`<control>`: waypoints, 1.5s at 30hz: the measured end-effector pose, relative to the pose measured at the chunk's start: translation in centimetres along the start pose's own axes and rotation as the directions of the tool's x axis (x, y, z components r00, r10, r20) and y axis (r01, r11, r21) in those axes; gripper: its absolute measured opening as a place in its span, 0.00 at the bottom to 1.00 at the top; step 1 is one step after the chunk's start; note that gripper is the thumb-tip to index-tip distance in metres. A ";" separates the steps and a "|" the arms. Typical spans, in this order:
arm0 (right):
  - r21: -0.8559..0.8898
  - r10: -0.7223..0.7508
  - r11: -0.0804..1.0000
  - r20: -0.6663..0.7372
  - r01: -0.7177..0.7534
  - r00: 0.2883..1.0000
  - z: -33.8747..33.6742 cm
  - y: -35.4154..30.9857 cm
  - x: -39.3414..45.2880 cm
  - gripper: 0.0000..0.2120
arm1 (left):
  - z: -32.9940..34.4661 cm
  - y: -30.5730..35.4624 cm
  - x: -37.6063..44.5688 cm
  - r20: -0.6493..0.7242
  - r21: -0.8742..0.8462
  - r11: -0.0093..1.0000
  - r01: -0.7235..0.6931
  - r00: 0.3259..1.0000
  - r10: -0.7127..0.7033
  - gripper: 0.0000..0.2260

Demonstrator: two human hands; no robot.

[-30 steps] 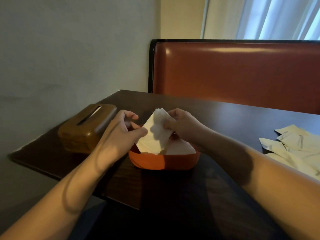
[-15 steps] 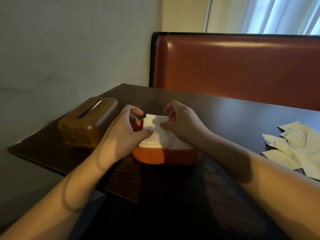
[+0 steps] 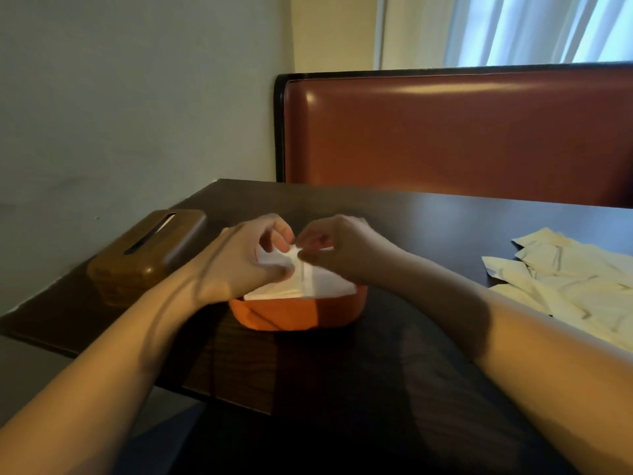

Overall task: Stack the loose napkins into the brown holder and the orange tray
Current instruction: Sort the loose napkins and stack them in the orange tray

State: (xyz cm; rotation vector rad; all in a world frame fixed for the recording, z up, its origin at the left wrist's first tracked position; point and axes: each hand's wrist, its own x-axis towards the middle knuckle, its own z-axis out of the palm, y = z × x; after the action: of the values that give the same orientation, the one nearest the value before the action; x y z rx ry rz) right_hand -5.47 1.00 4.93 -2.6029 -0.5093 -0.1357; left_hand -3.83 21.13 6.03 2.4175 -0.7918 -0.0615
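The orange tray (image 3: 294, 311) sits mid-table in front of me with a white napkin stack (image 3: 308, 284) in it. My left hand (image 3: 243, 262) and my right hand (image 3: 339, 250) meet over the stack, fingers curled, and both pinch the top napkin at its middle fold. The brown holder (image 3: 147, 255) stands to the left by the wall, a white napkin edge showing in its top slot. Several loose cream napkins (image 3: 565, 282) lie spread on the table at the right.
The dark wooden table (image 3: 428, 214) runs along a grey wall on the left. A red-brown padded bench back (image 3: 445, 132) rises behind the far table edge. A curtained window is above it.
The napkin that my hands held upright over the tray has come down flat onto the stack. Both hands moved closer together and now pinch it at the middle.
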 end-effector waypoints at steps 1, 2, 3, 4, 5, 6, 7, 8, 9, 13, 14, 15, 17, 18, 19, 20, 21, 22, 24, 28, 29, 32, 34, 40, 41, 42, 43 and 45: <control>0.055 0.020 0.998 -0.069 -0.017 0.997 -0.6 0.9 -0.7 0.05 | 0.5 1.2 -0.1 -0.055 -0.012 1.000 -0.026 0.998 0.025 0.11; 0.090 0.045 0.995 -0.141 -0.033 0.989 -1.5 2.0 -1.7 0.03 | 1.5 2.7 0.0 -0.120 -0.047 0.998 -0.052 0.992 0.046 0.11; 0.102 0.057 0.994 -0.198 -0.038 0.979 -2.1 3.2 -2.5 0.03 | 2.6 4.1 -0.2 -0.191 -0.111 0.990 -0.085 0.980 0.063 0.10; 0.101 0.076 0.994 -0.247 -0.052 0.966 -2.9 4.4 -3.5 0.03 | 3.9 5.7 -0.4 -0.241 -0.194 0.972 -0.133 0.967 0.084 0.09; 0.092 0.119 0.991 -0.290 -0.097 0.950 -3.9 6.1 -4.7 0.03 | 5.5 7.3 -0.3 -0.248 -0.260 0.949 -0.178 0.962 0.113 0.07; 0.081 0.187 0.982 -0.316 -0.170 0.930 -4.7 7.9 -5.7 0.04 | 7.1 8.8 -0.2 -0.205 -0.282 0.938 -0.203 0.968 0.148 0.06; 0.073 0.265 0.964 -0.328 -0.256 0.907 -5.7 9.6 -6.9 0.06 | 8.8 10.2 0.2 -0.103 -0.262 0.944 -0.201 0.978 0.179 0.06; 0.087 0.339 0.940 -0.312 -0.329 0.887 -6.5 11.3 -8.0 0.08 | 10.4 11.3 0.8 0.020 -0.218 0.960 -0.177 0.982 0.186 0.06; 0.111 0.392 0.920 -0.283 -0.376 0.876 -7.2 12.6 -9.2 0.08 | 12.0 12.3 1.6 0.125 -0.160 0.977 -0.145 0.978 0.165 0.08; -0.004 0.466 0.880 -0.181 -0.474 0.866 -9.0 15.5 -13.1 0.01 | 16.7 14.6 6.6 0.274 0.061 0.998 -0.001 0.962 -0.016 0.17; -0.039 0.472 0.874 -0.172 -0.485 0.865 -9.1 15.9 -13.6 0.04 | 17.3 14.8 7.8 0.284 0.092 0.995 0.029 0.957 -0.054 0.21; -0.059 0.482 0.866 -0.163 -0.496 0.861 -9.1 16.4 -14.1 0.08 | 17.9 15.0 8.8 0.302 0.124 0.991 0.043 0.950 -0.079 0.23; -0.077 0.507 0.852 -0.123 -0.518 0.853 -9.1 17.2 -14.9 0.14 | 18.8 15.3 10.1 0.331 0.195 0.979 0.051 0.937 -0.115 0.25; -0.101 0.522 0.843 -0.088 -0.529 0.848 -8.8 17.5 -15.1 0.16 | 19.0 15.3 10.4 0.339 0.207 0.976 0.065 0.931 -0.134 0.25; -0.140 0.535 0.832 -0.055 -0.537 0.843 -8.6 17.8 -15.3 0.17 | 19.2 15.3 10.6 0.350 0.199 0.977 0.079 0.925 -0.146 0.23; -0.186 0.552 0.816 -0.036 -0.548 0.833 -8.5 18.1 -15.4 0.17 | 19.4 15.4 10.8 0.368 0.177 0.981 0.085 0.918 -0.146 0.20; -0.228 0.561 0.801 -0.041 -0.554 0.827 -8.3 18.4 -15.4 0.14 | 19.4 15.3 10.8 0.389 0.149 0.986 0.080 0.911 -0.133 0.17; -0.248 0.565 0.789 -0.069 -0.562 0.823 -8.2 18.6 -15.5 0.11 | 19.5 15.1 10.8 0.408 0.114 0.991 0.068 0.907 -0.109 0.14; -0.217 0.544 0.798 -0.137 -0.561 0.827 -8.0 19.1 -15.4 0.04 | 19.4 14.5 10.5 0.403 0.022 0.998 0.052 0.913 -0.056 0.11; 0.048 0.448 0.888 -0.303 -0.456 0.841 -7.8 19.6 -15.8 0.03 | 19.7 13.6 9.9 0.321 -0.198 0.980 0.020 0.946 0.046 0.07; 0.116 0.432 0.900 -0.358 -0.420 0.828 -7.7 19.7 -15.8 0.03 | 19.7 13.5 9.9 0.300 -0.242 0.970 0.011 0.952 0.064 0.07; 0.358 0.423 0.893 -0.456 -0.273 0.783 -7.3 19.4 -15.8 0.06 | 19.8 13.3 10.1 0.203 -0.331 0.944 -0.003 0.976 0.074 0.11; 0.471 0.450 0.854 -0.454 -0.222 0.769 -7.4 19.2 -16.0 0.08 | 19.9 13.2 10.2 0.116 -0.439 0.898 0.012 0.992 0.043 0.15; 0.529 0.553 0.773 -0.292 -0.350 0.780 -6.6 20.0 -16.2 0.05 | 19.5 12.4 10.2 0.035 -0.780 0.608 0.151 0.979 -0.199 0.18; 0.526 0.561 0.768 -0.278 -0.365 0.780 -6.5 20.1 -16.2 0.04 | 19.5 12.4 10.3 0.038 -0.802 0.573 0.169 0.972 -0.233 0.16; 0.525 0.565 0.765 -0.267 -0.374 0.781 -6.5 20.1 -16.2 0.04 | 19.6 12.4 10.3 0.045 -0.822 0.538 0.187 0.963 -0.265 0.14; 0.533 0.567 0.760 -0.262 -0.373 0.781 -6.5 20.1 -16.2 0.04 | 19.6 12.4 10.3 0.054 -0.838 0.506 0.202 0.955 -0.292 0.11; 0.592 0.574 0.729 -0.255 -0.344 0.778 -6.6 19.9 -16.1 0.07 | 19.6 12.4 10.3 0.080 -0.864 0.454 0.220 0.948 -0.307 0.08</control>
State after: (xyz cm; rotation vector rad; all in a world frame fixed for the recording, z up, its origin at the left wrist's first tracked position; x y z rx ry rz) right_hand -12.94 -23.65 -0.97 -1.9928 0.2672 -0.3336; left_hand -6.16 -2.81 -1.95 1.4924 -0.1962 -0.3855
